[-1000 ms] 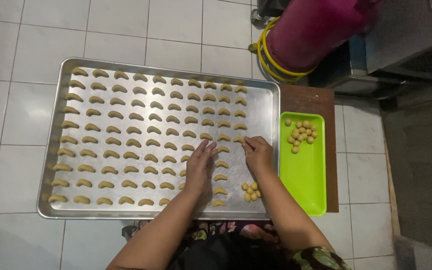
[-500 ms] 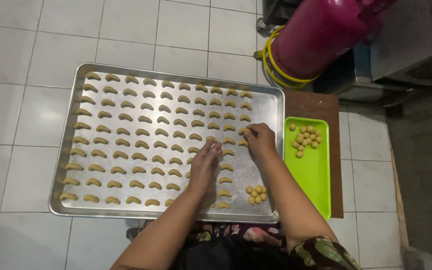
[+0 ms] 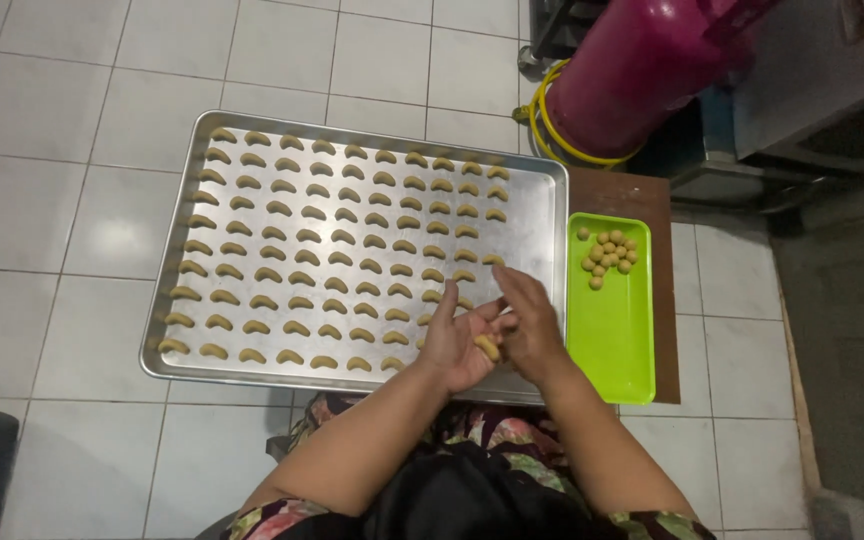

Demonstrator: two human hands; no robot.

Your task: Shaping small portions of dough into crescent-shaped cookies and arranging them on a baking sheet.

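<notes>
I see a large metal baking tray (image 3: 542,210) lying on the white tiled floor (image 3: 52,220), filled with rows of small crescent-shaped dough pieces (image 3: 297,278). I count eight rows; the full rows hold about ten to twelve pieces each, the lowest fewer, and the exact total I cannot tell because the hands cover the near right corner. Just beside the tray's right edge is a bright green rectangular tray (image 3: 612,340) resting on a brown board (image 3: 642,195); it holds a cluster of about a dozen small round dough balls (image 3: 609,253) at its far end, with one ball apart from the rest.

My left hand (image 3: 457,345) is palm up over the tray's near right corner, fingers spread open, with one piece of dough (image 3: 488,347) lying in the palm. My right hand (image 3: 527,320) touches it, fingers (image 3: 508,287) held loosely together, pressing at the dough.

Beyond the trays stand a magenta cylinder (image 3: 642,70) with a yellow hose (image 3: 544,125) and a grey cabinet (image 3: 812,80).
</notes>
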